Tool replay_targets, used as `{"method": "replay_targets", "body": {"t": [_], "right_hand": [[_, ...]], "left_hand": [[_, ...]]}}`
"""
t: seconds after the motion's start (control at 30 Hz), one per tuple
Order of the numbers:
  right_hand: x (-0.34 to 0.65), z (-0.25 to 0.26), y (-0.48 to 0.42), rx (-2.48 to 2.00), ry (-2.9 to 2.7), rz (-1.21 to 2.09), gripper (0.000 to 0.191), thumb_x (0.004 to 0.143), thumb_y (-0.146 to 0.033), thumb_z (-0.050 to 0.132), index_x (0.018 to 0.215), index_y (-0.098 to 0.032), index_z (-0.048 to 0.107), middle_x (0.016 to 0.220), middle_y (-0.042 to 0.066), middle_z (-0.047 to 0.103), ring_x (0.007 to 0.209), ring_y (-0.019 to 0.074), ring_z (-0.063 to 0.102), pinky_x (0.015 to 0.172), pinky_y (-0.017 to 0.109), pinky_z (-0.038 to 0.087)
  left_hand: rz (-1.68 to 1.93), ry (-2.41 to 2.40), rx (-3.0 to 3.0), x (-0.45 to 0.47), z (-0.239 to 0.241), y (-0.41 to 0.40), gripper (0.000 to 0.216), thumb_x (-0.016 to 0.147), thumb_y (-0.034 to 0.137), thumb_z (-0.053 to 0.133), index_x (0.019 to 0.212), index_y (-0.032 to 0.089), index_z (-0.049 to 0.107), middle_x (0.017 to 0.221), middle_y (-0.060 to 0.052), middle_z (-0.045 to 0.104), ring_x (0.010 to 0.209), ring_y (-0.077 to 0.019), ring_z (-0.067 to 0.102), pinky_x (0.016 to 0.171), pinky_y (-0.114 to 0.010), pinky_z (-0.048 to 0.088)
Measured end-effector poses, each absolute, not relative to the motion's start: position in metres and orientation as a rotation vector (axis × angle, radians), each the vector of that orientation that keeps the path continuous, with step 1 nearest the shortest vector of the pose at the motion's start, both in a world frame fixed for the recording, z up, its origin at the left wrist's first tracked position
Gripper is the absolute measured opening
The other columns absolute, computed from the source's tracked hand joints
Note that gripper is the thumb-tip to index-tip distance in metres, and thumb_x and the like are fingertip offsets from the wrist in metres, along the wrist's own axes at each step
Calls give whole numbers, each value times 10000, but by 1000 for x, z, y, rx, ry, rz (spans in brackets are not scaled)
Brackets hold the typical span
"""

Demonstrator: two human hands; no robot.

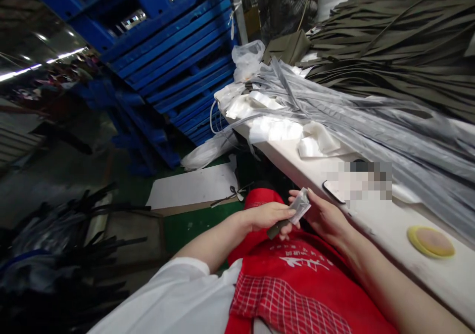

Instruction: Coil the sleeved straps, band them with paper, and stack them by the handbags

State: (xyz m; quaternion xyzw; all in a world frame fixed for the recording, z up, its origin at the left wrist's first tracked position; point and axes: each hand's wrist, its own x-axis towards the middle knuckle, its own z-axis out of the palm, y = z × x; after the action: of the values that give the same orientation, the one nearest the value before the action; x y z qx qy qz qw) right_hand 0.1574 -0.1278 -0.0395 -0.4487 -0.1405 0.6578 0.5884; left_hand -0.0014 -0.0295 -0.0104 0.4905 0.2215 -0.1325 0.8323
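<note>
One short strip [300, 207], dark olive at one end and glossy silver-grey at the other, held above the red apron [326, 282], near the edge of the tabletop [408, 279]. Left hand [270, 216]: grip clamped on the strip, thumb on the upper face. Right hand [328, 218]: at the grey end; cannot tell if its grip is closed. Judged light, pliable, not fragile; grey face probably slippery. Suggested hold: flat pinch nearer the matte olive end.

Small shiny grey strip [301, 204], aslant
</note>
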Motion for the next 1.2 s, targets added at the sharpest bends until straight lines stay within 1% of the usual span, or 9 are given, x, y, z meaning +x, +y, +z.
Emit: {"method": "replay_targets", "body": {"t": [0.23,0.27,0.33,0.4,0.43,0.6,0.83,1.07,1.2], "right_hand": [[182,-42,-151,-1686,-927,1230,512,858,-615,511,634,-183,669,590,60,643,615,227,604,690,378,510],[185,-39,-156,-1770,-1060,1063,434,851,-562,547,670,-189,678,641,64,664,662,240,617,729,388,509],[188,-33,-163,-1752,-1279,788,269,806,-399,627,972,-202,702,1002,90,711,951,291,629,922,426,464],[184,-31,-167,-1609,-1426,803,560,751,-249,633,1305,-222,556,1358,92,564,1222,306,514,1076,451,354],[180,-31,-168,-1549,-1471,906,637,743,-207,612,1369,-225,498,1405,90,527,1255,296,496,1094,451,339],[165,-54,-174,-1490,-1451,1308,399,868,-239,455,1236,-189,600,1154,104,693,1016,250,655,921,386,491],[179,-86,-191,-1679,-1405,1123,400,858,-297,479,1237,-205,573,1161,109,684,1047,266,648,925,396,489],[177,-89,-190,-1729,-1449,1021,397,857,-311,454,1207,-200,606,1137,116,697,1037,271,656,918,417,497],[182,-77,-191,-1802,-1483,912,375,778,-243,540,1131,-193,659,1138,107,700,1046,279,645,947,416,476]], "left_hand": [[-326,457,965,-8,-10,-18,399,863,529,598,897,132,598,484,103,377,389,-52,369,514,-222,472],[-323,450,974,-7,-8,-17,395,863,524,601,886,130,598,478,102,375,389,-53,367,506,-219,469],[-338,418,974,-4,0,-17,393,865,520,603,876,127,601,478,98,371,392,-54,369,490,-213,461],[-391,350,958,0,7,-21,400,868,526,597,878,126,606,491,91,376,399,-57,384,477,-208,453],[-421,310,942,2,9,-25,407,868,533,596,885,126,610,499,88,380,403,-59,394,472,-209,450],[-470,253,836,6,3,-46,433,831,548,635,894,119,632,496,82,388,404,-75,413,440,-219,431],[-592,349,772,-4,-17,-47,451,781,557,683,815,109,641,452,86,378,367,-72,380,410,-210,398],[-592,375,803,-4,-20,-51,475,783,592,657,799,117,628,416,98,350,336,-71,340,407,-216,376],[-507,446,865,-9,-25,-50,492,712,622,708,811,160,570,455,105,375,365,-64,336,415,-204,353]]}}
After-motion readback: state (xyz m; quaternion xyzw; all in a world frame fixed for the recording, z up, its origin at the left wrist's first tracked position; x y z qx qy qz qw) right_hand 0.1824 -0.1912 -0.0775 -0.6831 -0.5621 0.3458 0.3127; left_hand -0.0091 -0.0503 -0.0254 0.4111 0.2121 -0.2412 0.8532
